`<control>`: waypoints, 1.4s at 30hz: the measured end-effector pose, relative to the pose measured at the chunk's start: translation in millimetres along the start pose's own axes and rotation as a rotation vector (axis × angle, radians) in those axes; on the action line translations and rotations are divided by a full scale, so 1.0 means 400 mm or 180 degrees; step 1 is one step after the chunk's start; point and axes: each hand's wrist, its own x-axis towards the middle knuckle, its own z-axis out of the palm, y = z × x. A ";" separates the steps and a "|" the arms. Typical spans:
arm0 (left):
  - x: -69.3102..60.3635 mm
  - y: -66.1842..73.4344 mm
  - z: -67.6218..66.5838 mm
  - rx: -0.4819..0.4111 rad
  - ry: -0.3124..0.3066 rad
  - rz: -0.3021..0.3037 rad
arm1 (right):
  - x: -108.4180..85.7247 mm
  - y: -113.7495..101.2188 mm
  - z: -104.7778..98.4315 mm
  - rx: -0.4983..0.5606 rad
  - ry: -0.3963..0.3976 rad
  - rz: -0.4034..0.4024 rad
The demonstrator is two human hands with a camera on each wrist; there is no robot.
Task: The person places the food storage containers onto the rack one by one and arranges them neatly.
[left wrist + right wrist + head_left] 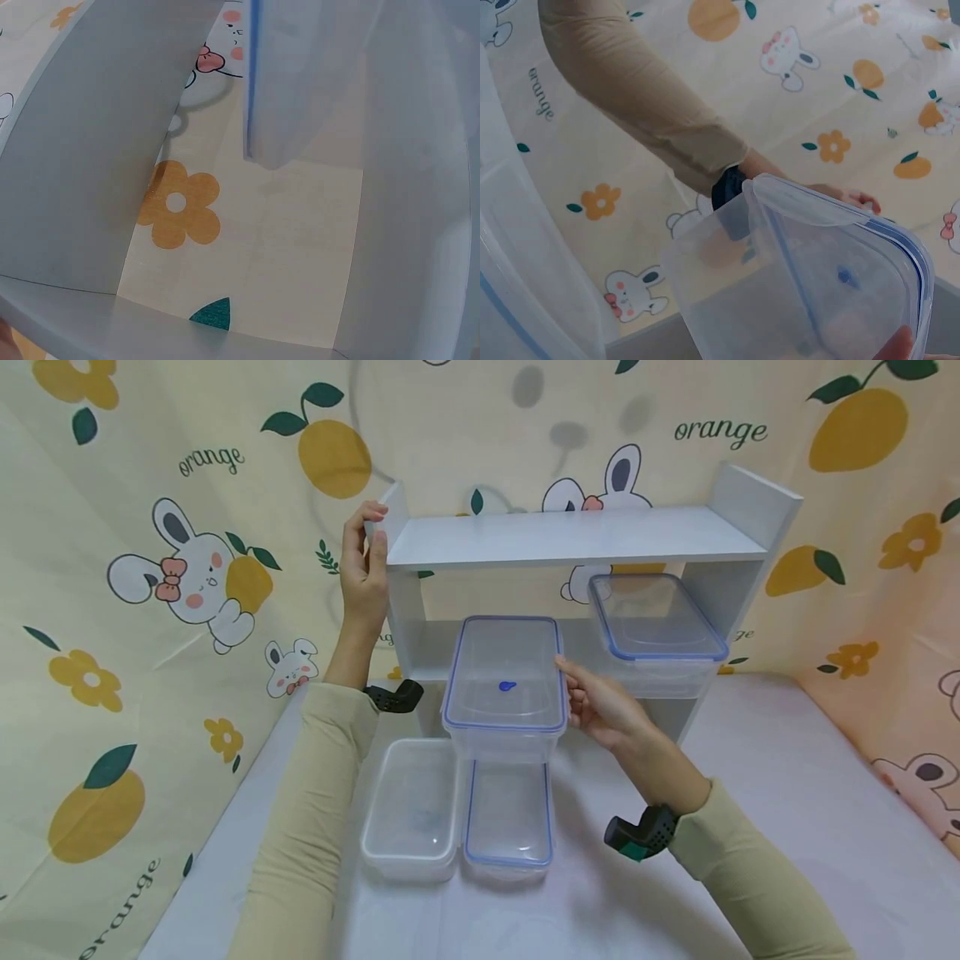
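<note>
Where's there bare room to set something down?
The white shelf unit's top board looks bare between its end panels, as does the white tabletop between the tan right sleeve and right-hand printed cloth. Crowded: before the shelf, two clear plastic boxes stand side by side and the right hand holds a third box; another box occupies the lower board's right.

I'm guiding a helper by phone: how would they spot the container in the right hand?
Find the white shelf. At its open front, the right hand holds a clear container with a blue-edged lid. Unlike its neighbours', that lid shows a small blue spot.
</note>
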 end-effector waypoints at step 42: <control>-0.001 0.001 0.000 -0.0124 -0.0003 0.0020 | 0.061 -0.002 0.024 0.0303 0.0606 -0.0106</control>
